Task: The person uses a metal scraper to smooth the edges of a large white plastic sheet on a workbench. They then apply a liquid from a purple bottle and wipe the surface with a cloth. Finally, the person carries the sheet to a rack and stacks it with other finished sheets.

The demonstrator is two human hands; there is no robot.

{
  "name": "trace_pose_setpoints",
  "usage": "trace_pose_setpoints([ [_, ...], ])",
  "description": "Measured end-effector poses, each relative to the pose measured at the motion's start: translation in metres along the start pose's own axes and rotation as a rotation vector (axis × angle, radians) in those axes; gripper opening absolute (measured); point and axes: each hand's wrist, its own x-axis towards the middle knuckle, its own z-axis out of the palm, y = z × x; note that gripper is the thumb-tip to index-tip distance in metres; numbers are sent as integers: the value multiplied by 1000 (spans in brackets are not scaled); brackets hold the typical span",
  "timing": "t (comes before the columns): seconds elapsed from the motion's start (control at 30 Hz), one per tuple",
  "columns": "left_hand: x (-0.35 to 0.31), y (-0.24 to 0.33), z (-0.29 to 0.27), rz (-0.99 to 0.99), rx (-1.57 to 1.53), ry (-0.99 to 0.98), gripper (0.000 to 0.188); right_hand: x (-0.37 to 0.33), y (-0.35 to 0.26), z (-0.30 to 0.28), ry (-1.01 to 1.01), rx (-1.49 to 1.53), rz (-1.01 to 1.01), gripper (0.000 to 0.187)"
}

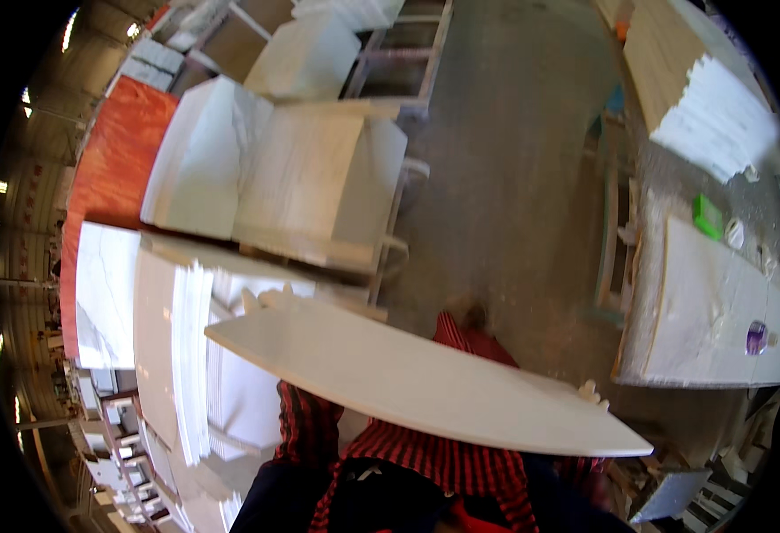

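A long, pale off-white slab (pixel 425 377) lies across the view in front of my body, its left end higher in the picture than its right. My left hand (pixel 270 298) grips the far edge near the left end, with pale, apparently gloved fingers curled over it. Near the right end, the fingers of my right hand (pixel 592 393) show over the same edge. Both palms and most of the fingers are hidden by the slab. Red-and-black striped sleeves and an apron show below it.
Stacked white and beige slabs (pixel 314 173) stand on racks to the left, beside an orange-red slab (pixel 119 160). On the right, a workbench (pixel 652 240) carries a white panel (pixel 710 311), a green box (pixel 707 218), a tape roll (pixel 735 234) and a purple-labelled bottle (pixel 756 338).
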Motion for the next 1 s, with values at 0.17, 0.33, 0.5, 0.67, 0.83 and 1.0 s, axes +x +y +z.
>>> trace_pose_setpoints([
  [0.17,82,-37,90,-151,-86,-103,46,9,-38,-20,-48,-22,120,24],
  [0.33,155,-66,158,-253,-201,-145,49,43,-87,-48,-95,-92,128,25],
  [0.5,238,-101,215,-378,-374,-153,52,76,-140,-82,-116,-165,129,26],
  [0.67,318,-111,283,-437,-520,-43,55,127,-198,-129,40,-171,105,26],
  [0.83,345,-98,372,-99,-13,132,46,187,-245,-182,18,-200,28,30],
  [1.0,400,-130,386,-84,49,-143,54,275,-261,-210,28,-125,-101,36],
])
